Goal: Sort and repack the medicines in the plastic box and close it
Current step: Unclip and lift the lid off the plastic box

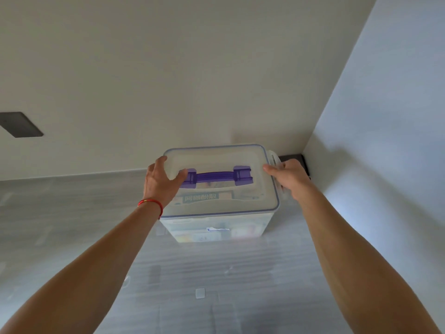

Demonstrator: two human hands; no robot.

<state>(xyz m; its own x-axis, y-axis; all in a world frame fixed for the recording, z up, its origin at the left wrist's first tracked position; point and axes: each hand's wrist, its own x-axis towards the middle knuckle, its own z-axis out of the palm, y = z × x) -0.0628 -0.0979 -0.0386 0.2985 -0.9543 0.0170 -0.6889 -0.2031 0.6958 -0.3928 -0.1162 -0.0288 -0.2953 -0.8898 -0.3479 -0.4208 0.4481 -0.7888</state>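
Note:
A translucent plastic box [216, 227] stands on a grey surface close to the wall corner, its lid [243, 203] on top with a purple handle [215, 176]. Medicine packets [201, 197] show dimly through the lid and walls. My left hand [161, 180] grips the lid's left edge, thumb on top near the handle's left end. My right hand [289, 177] holds the lid's right edge, where a side latch [274, 158] sticks out. A red string bracelet [150, 203] circles my left wrist.
The grey wood-grain surface [72, 225] spreads left and towards me. White walls meet in a corner just right of the box. A dark plate [20, 124] sits on the left wall. A dark object [295, 157] lies in the corner behind my right hand.

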